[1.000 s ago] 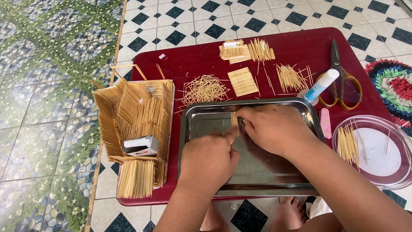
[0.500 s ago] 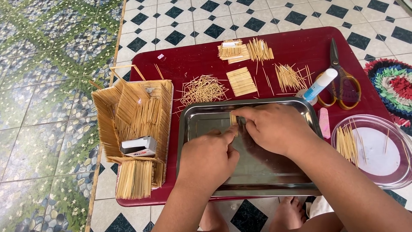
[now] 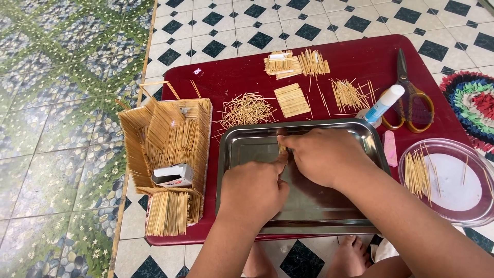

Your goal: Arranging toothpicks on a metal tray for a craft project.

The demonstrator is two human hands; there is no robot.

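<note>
Both hands meet over the steel tray (image 3: 234, 170). The left hand (image 3: 254, 188) and right hand (image 3: 321, 157) pinch a small row of sticks (image 3: 282, 148) between fingertips, near the tray's far wall. Judged from the tight pinch, the row could buckle or scatter, and a sleeve or wrist could sweep the loose pile (image 3: 247, 109) on the red tabletop (image 3: 216, 77). A white glue tube with a blue label (image 3: 383, 103) lies by the scissors (image 3: 409, 98); a small grey-and-white box (image 3: 174, 175) sits in the stick basket (image 3: 134, 139).
</note>
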